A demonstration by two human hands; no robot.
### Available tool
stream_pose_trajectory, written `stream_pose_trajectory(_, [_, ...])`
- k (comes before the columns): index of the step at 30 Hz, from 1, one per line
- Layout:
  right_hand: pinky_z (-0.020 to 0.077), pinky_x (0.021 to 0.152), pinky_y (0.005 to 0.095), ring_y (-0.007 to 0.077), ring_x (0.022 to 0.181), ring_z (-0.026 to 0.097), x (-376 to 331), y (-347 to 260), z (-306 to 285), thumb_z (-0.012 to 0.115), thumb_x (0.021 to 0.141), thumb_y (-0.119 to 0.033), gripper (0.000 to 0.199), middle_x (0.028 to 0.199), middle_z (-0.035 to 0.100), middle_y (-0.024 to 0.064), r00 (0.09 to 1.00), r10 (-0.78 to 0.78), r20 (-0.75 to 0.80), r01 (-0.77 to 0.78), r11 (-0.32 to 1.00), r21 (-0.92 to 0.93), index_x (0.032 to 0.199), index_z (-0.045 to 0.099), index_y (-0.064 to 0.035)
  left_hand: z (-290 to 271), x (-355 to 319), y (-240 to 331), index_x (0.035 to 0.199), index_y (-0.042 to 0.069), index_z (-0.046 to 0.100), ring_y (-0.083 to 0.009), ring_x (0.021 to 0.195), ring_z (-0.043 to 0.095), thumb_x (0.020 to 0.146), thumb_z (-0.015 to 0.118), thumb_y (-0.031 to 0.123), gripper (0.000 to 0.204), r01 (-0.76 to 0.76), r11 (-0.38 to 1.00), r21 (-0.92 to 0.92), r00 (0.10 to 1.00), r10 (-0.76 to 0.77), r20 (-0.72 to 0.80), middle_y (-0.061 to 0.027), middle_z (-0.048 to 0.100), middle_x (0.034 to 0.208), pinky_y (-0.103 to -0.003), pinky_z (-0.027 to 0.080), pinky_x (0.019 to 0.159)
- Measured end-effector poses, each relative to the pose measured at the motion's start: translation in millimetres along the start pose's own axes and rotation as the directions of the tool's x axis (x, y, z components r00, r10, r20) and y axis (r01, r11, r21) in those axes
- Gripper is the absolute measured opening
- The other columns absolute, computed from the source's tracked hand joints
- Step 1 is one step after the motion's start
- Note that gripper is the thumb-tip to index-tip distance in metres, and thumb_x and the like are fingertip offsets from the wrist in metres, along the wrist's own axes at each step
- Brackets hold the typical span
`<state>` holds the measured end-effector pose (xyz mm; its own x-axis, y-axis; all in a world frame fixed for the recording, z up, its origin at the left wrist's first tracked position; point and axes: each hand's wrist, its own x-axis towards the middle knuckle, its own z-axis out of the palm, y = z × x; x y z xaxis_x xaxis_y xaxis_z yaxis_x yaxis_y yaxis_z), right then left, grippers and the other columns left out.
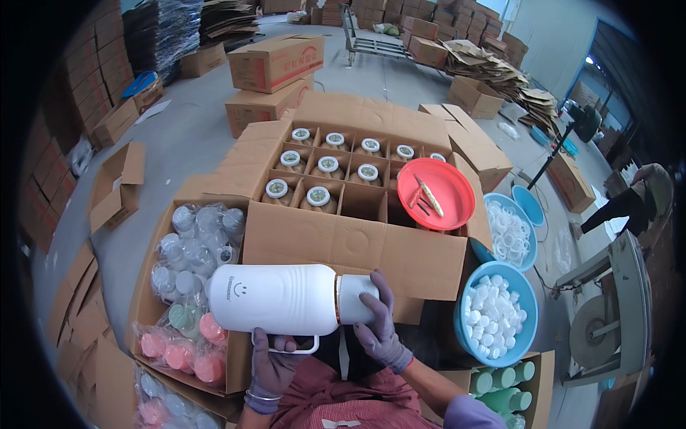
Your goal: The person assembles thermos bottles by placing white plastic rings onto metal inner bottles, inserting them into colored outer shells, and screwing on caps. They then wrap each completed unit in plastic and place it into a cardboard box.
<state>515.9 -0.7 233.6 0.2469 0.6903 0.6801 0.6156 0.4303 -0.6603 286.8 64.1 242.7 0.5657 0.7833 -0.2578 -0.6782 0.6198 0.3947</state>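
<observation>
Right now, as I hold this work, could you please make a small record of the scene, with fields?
Left hand: gloved, at the handle of the white bottle
Right hand: gloved, gripping the pale grey cap
Bottle pose: sideways, cap end to the right
Ahead: divided carton with white-topped bottles
On the carton's right side: red basin holding slim tools
Right: blue basin of white caps
Left: open carton of plastic-wrapped clear, pink and green pieces
</observation>
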Motion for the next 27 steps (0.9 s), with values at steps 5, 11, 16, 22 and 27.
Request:
stream_pose_trajectory(5, [0.0285,0.111,0.0557,0.0467,0.137,0.031,12,11,-15,0.062,0.082,-0.017,0.06,0.144,0.038,0.0203,0.994,-0.11,0.018,0.11,0.994,-0.018,0.138,0.043,-0.0065,3,-2,5,0.122,0.008,0.049,-0.0198,0.085,0.067,0.103,0.044,0.041,0.038,0.054,0.999,0.003,0.998,-0.054,0.018,-0.0025,0.057,0.082,-0.058,0.056,0.091])
stream_pose_trajectory(11, [0.0411,0.106,0.0369,0.0186,0.122,0.052,40,34,-13,0.045,0.103,-0.036,0.051,0.138,0.052,0.0103,0.467,0.639,0.611,-0.814,0.041,0.579,0.144,0.041,-0.0067,-37,29,30,0.132,0.002,0.05,-0.0249,0.114,0.058,0.104,0.043,0.022,0.035,-0.02,0.944,0.328,0.776,-0.193,0.601,-0.0126,0.056,0.13,-0.047,0.045,0.105])
stream_pose_trajectory(16, [0.0494,0.094,0.0317,0.0171,0.106,0.062,95,68,-44,0.059,0.096,-0.034,0.046,0.119,0.064,0.009,0.333,0.551,0.765,-0.937,0.283,0.204,0.129,0.058,-0.0018,-10,61,33,0.14,0.021,0.048,-0.0196,0.116,0.054,0.097,0.043,0.012,0.044,-0.887,-0.328,0.324,0.446,-0.432,0.784,-0.0047,0.058,0.114,-0.057,0.029,0.112])
stream_pose_trajectory(22, [0.0464,0.092,0.0289,0.014,0.103,0.059,109,5,1,0.054,0.095,-0.022,0.032,0.111,0.064,0.0069,0.412,0.466,0.783,-0.658,0.747,-0.098,0.121,0.062,-0.0038,-54,24,41,0.143,0.02,0.042,-0.0211,0.091,0.054,0.09,0.048,0.011,0.055,-0.966,-0.241,0.092,0.219,-0.577,0.787,-0.0034,0.051,0.092,-0.054,0.038,0.103])
stream_pose_trajectory(27, [0.0455,0.092,0.0284,0.0134,0.1,0.058,93,7,-6,0.053,0.095,-0.021,0.031,0.107,0.065,0.0054,0.361,0.617,0.699,-0.877,0.48,0.029,0.117,0.063,-0.0018,-108,106,168,0.091,0.007,0.06,-0.0341,0.083,0.055,0.085,0.062,0.023,0.018,-0.468,-0.557,0.686,0.655,0.302,0.692,-0.0154,0.057,0.087,-0.044,0.045,0.076])
